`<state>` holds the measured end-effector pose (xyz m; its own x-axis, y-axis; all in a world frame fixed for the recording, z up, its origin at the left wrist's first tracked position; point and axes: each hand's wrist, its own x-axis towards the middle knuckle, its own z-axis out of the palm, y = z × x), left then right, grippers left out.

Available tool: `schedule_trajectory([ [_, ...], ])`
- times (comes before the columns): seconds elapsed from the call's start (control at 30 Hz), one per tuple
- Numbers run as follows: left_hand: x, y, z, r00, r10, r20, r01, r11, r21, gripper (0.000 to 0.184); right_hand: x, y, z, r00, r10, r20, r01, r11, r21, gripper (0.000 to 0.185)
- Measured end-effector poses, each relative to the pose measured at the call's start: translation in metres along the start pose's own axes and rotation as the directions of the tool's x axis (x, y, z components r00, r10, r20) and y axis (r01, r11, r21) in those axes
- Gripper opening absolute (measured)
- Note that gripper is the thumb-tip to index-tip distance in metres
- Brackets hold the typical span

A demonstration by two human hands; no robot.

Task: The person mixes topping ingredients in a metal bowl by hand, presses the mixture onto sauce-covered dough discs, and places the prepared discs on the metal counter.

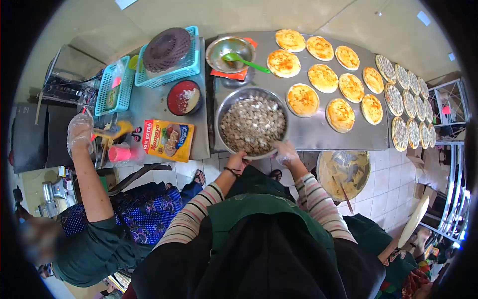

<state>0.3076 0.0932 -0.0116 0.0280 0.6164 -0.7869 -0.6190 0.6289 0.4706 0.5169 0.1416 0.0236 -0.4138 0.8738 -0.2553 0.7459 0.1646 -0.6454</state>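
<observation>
I am observing the metal bowl (254, 92) sitting at the table's (308, 138) front edge, ahead of both hands, round, without long axis. The left hand (237, 163) is clamping its near rim; the right hand (286, 153) is adjoining rightward, equally near, finger closure too blurred to tell.

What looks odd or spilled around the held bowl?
No spill stands out around the steel bowl. One oddity: the right hand seems covered in clear plastic, while the left hand looks bare, so the two don't match.
</observation>
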Motion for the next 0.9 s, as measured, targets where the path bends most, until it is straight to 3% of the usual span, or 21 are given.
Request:
schedule_trajectory([
  [0.03,0.003,0.008,0.007,1.0,-0.002,0.006,0.002,1.0,-0.019,0.008,0.012,0.012,0.005,1.0,0.009,0.003,-0.009,1.0,-0.003,0.025],
  [0.07,0.006,0.016,0.015,1.0,-0.013,0.008,0.013,1.0,-0.024,0.008,0.026,0.032,0.021,0.988,0.157,-0.009,-0.138,0.893,0.428,0.033],
  [0.13,0.003,0.033,0.023,1.0,-0.025,-0.013,0.025,1.0,0.01,0.011,0.025,0.028,0.021,0.951,0.305,0.048,-0.227,0.585,0.778,0.042],
  [0.17,-0.01,0.042,0.031,0.999,-0.032,-0.009,0.032,0.999,0.019,0.011,0.015,0.0,-0.01,0.88,0.427,0.208,-0.394,0.415,0.82,0.053],
  [0.23,-0.044,0.051,0.042,0.986,0.086,-0.146,-0.097,0.993,-0.071,0.015,-0.006,-0.039,-0.049,0.774,0.518,0.363,-0.532,0.221,0.818,0.066],
  [0.3,-0.055,0.039,0.039,0.918,0.396,-0.024,-0.359,0.855,0.374,0.034,-0.033,-0.059,-0.061,0.846,0.524,0.098,-0.194,0.131,0.972,0.085],
  [0.33,-0.076,0.036,0.058,0.765,0.59,0.258,-0.644,0.691,0.329,0.041,-0.032,-0.071,-0.065,0.837,0.535,0.115,-0.216,0.131,0.968,0.085],
  [0.4,-0.094,0.061,0.092,0.664,0.305,0.683,-0.739,0.407,0.536,0.038,-0.009,-0.093,-0.068,0.845,0.506,-0.17,0.325,-0.235,0.916,0.079],
  [0.43,-0.101,0.068,0.115,0.499,0.414,0.761,-0.866,0.222,0.447,0.034,0.006,-0.087,-0.067,0.851,0.503,-0.15,0.302,-0.236,0.924,0.079],
  [0.5,-0.098,0.066,0.135,0.334,0.495,0.802,-0.928,0.024,0.372,0.031,0.034,-0.072,-0.061,0.918,0.354,-0.178,0.353,-0.524,0.776,0.067],
  [0.53,-0.091,0.064,0.136,0.338,0.545,0.767,-0.923,0.03,0.385,0.027,0.036,-0.068,-0.059,0.925,0.345,-0.161,0.334,-0.53,0.779,0.067],
  [0.6,-0.082,0.066,0.132,0.382,0.547,0.745,-0.907,0.068,0.415,0.016,0.043,-0.064,-0.059,0.956,-0.033,-0.291,0.178,-0.726,0.665,0.064],
  [0.63,-0.082,0.067,0.127,0.389,0.546,0.742,-0.905,0.074,0.42,0.016,0.045,-0.072,-0.063,0.958,-0.029,-0.285,0.176,-0.726,0.664,0.064],
  [0.67,-0.082,0.07,0.122,0.417,0.41,0.811,-0.908,0.14,0.396,0.015,0.049,-0.085,-0.074,0.976,0.168,-0.138,0.204,-0.481,0.853,0.067],
  [0.7,-0.082,0.071,0.119,0.424,0.267,0.866,-0.902,0.21,0.377,0.013,0.054,-0.094,-0.082,0.92,0.389,-0.05,0.136,-0.198,0.971,0.069],
  [0.73,-0.079,0.061,0.108,0.34,0.306,0.889,-0.94,0.113,0.32,0.014,0.066,-0.091,-0.078,0.898,0.437,-0.044,0.076,-0.056,0.996,0.071],
  [0.77,-0.078,0.063,0.101,0.341,0.304,0.89,-0.94,0.12,0.319,0.014,0.079,-0.088,-0.075,0.874,0.484,-0.037,-0.001,0.08,0.997,0.074],
  [0.8,-0.078,0.067,0.091,0.377,0.398,0.836,-0.924,0.098,0.37,0.021,0.085,-0.07,-0.064,0.912,0.407,-0.047,-0.13,0.396,0.909,0.077],
  [0.83,-0.076,0.074,0.08,0.401,0.49,0.774,-0.905,0.077,0.419,0.029,0.089,-0.059,-0.059,0.945,0.326,-0.027,-0.212,0.674,0.708,0.082],
  [0.87,-0.067,0.082,0.067,0.439,0.687,0.579,-0.811,0.025,0.585,0.039,0.093,-0.063,-0.061,0.945,0.326,-0.035,-0.209,0.678,0.705,0.082],
  [0.9,-0.051,0.09,0.048,0.406,0.843,0.353,-0.68,0.021,0.733,0.049,0.097,-0.073,-0.06,0.939,0.334,-0.083,-0.274,0.872,0.405,0.086],
])
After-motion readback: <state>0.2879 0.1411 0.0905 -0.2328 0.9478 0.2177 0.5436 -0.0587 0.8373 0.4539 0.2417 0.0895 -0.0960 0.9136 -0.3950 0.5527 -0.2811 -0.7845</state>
